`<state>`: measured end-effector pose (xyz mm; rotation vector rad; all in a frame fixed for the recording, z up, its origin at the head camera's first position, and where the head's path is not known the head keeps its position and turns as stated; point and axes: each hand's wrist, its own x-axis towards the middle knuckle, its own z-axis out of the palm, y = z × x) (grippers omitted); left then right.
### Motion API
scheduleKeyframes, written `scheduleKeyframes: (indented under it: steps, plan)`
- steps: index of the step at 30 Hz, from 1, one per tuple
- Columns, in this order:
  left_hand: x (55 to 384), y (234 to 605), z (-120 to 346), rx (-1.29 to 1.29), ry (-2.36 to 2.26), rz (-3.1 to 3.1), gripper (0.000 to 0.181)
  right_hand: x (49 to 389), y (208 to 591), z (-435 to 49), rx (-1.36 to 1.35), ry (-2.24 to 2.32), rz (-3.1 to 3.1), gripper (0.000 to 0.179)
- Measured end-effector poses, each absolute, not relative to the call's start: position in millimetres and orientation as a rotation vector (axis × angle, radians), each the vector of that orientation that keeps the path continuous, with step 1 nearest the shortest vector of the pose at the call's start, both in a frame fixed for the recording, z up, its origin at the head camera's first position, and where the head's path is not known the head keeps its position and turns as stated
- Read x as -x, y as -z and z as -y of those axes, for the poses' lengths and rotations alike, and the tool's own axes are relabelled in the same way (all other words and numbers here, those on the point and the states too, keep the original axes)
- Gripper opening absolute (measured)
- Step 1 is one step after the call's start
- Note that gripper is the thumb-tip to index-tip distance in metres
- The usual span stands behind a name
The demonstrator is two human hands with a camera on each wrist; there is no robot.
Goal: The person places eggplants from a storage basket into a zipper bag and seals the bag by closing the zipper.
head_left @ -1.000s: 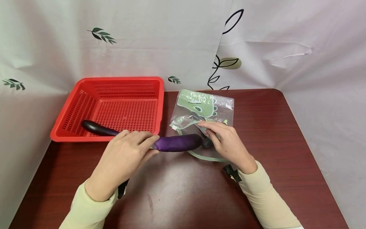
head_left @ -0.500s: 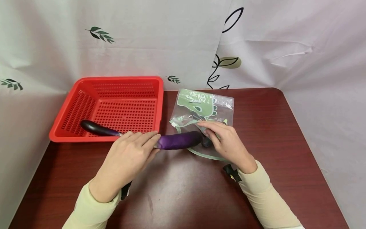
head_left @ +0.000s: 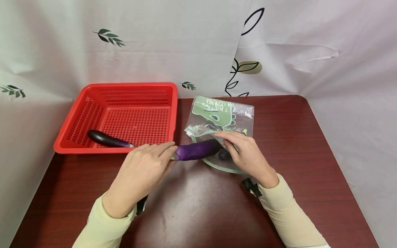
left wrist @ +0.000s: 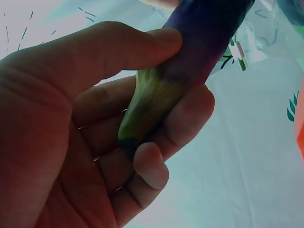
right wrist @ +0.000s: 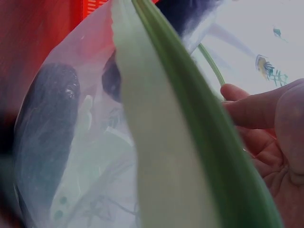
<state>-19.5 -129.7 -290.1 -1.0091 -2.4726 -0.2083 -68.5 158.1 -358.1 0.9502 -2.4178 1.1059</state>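
Observation:
My left hand (head_left: 141, 172) grips a purple eggplant (head_left: 195, 150) near its stem. In the left wrist view, the thumb lies over the green cap (left wrist: 149, 95) and curled fingers lie below. The dark rounded tip points right, at the mouth of a clear zip bag (head_left: 242, 112) with a green printed pattern. My right hand (head_left: 248, 153) pinches one edge of that bag and holds its mouth apart. Inside the bag lies another dark eggplant (right wrist: 47, 128), seen through the plastic in the right wrist view. The right fingers partly cover the bag's opening in the head view.
A red plastic basket (head_left: 174, 113) stands at the back left of the brown table (head_left: 279, 213). One more eggplant (head_left: 108, 138) lies in it along the front wall. White printed curtains (head_left: 198, 44) hang behind and on both sides.
My left hand has shifted slightly right and away from me, bringing the eggplant's tip further over the bag's mouth, close to the right fingers. The right hand has stayed in place.

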Motion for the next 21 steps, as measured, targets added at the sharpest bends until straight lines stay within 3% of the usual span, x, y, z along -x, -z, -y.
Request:
scheduleKeyframes:
  steps: [21]
  plan:
    - [24.5, 300.0, 116.9, 0.933, 0.307, 2.498, 0.019, 68.3, 358.6, -157.7, -0.95, -1.111, 2.427, 0.034]
